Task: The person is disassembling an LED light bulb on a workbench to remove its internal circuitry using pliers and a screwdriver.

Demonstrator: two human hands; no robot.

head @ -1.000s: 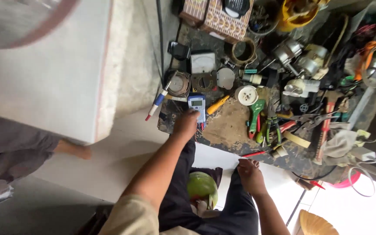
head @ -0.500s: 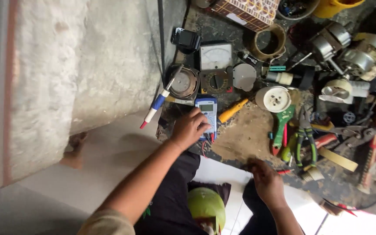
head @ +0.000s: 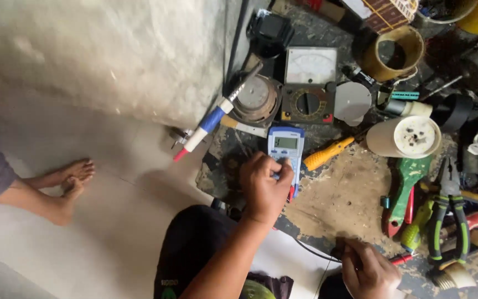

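left hand (head: 264, 188) grips the blue multimeter (head: 286, 147) (long axis running away from it), right hand (head: 367, 268) pinching a probe near edge.

Left hand (head: 264, 188) hides the blue multimeter (head: 285, 149) dial — right hand (head: 367, 269) cut off below.

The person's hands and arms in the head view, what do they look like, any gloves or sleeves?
Both are bare. The left hand and right hand wear no gloves, and no rings or watch show. The left forearm is uncovered all the way to the bottom edge of the picture, with no sleeve in view. Little shows of the right arm past the wrist.
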